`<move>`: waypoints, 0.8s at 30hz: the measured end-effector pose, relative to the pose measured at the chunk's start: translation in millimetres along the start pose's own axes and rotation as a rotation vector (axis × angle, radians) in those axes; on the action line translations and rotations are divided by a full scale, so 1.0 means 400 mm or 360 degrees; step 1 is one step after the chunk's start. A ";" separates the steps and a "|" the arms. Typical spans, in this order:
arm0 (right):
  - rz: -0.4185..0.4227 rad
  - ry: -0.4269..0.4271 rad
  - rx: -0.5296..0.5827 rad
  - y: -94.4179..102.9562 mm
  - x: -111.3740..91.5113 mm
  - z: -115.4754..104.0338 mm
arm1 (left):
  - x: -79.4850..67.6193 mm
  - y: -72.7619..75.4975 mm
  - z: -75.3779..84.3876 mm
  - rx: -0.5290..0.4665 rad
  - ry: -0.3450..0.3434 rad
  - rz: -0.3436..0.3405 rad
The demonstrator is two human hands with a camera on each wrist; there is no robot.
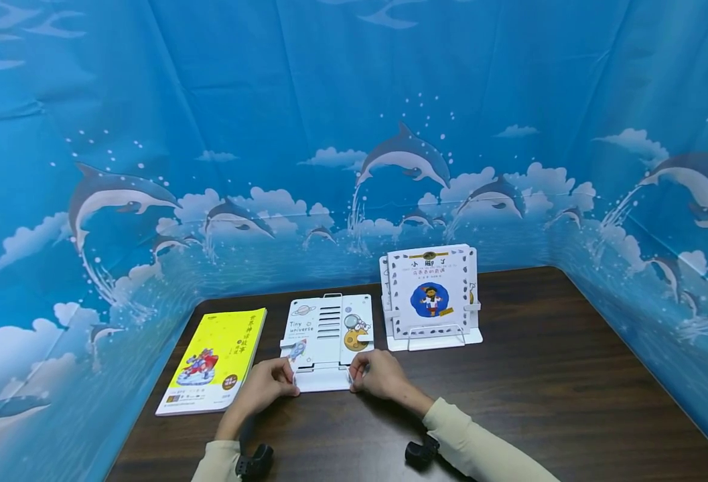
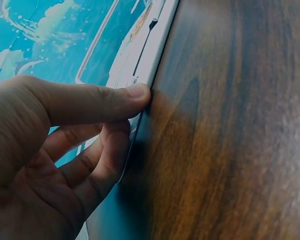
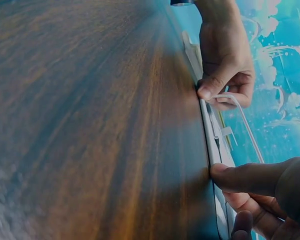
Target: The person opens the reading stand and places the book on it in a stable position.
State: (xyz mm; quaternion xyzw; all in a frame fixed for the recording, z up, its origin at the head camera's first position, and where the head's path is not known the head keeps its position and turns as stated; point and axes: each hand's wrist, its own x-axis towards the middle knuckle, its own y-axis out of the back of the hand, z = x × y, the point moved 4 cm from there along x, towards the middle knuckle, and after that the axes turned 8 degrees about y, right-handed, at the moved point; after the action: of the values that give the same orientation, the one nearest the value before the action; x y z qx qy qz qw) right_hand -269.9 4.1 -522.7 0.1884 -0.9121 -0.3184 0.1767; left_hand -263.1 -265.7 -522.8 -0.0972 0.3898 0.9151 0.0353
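A white book stand [image 1: 327,335] printed with "Tiny universe", a rocket and an astronaut lies low on the table in the head view. At its front left corner, my left hand [image 1: 267,383] pinches the edge between thumb and fingers. The front right corner is pinched by my right hand [image 1: 379,375]. Seen from the left wrist, the thumb [image 2: 138,93] presses on the stand's front rim, close over the wood. In the right wrist view a bent wire page holder [image 3: 247,125] rises from the stand between both hands.
To the left lies a yellow and white book [image 1: 218,358]. A second white stand [image 1: 474,335] on the right holds a white picture book [image 1: 431,291] upright. Dark wood table [image 1: 546,375] runs to a blue dolphin-print curtain [image 1: 329,100] at the back and sides.
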 end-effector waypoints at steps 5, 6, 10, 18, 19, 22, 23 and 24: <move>-0.0034 -0.0003 0.0007 0.005 -0.001 0.000 | -0.002 -0.001 -0.002 -0.0002 -0.0005 -0.0037; -0.0061 -0.0002 0.0035 0.007 0.000 0.002 | -0.004 0.001 -0.001 -0.0007 -0.0014 -0.0060; -0.0120 -0.0007 0.0164 0.029 0.004 0.010 | -0.013 0.017 0.009 -0.0059 -0.0040 -0.0134; 0.0331 -0.0151 0.0156 0.108 0.031 0.035 | 0.003 0.082 0.031 -0.0257 0.0145 0.0308; 0.0359 -0.0170 0.0134 0.112 0.035 0.037 | 0.010 0.088 0.034 -0.0270 0.0152 0.0349; 0.0347 -0.0233 0.0088 0.112 0.051 0.041 | 0.039 0.098 0.037 -0.0288 0.0163 0.0446; 0.0328 -0.0256 0.0080 0.110 0.056 0.042 | 0.050 0.099 0.035 -0.0286 0.0170 0.0477; 0.0309 -0.0280 0.0078 0.107 0.061 0.042 | 0.061 0.099 0.034 -0.0281 0.0181 0.0499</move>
State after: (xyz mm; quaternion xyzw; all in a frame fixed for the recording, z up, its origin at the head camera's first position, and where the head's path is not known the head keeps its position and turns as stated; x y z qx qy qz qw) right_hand -308.3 32.7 -502.3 0.0750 -0.9455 -0.2926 0.1214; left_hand -294.5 -283.7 -490.9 -0.0896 0.3197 0.9330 -0.1384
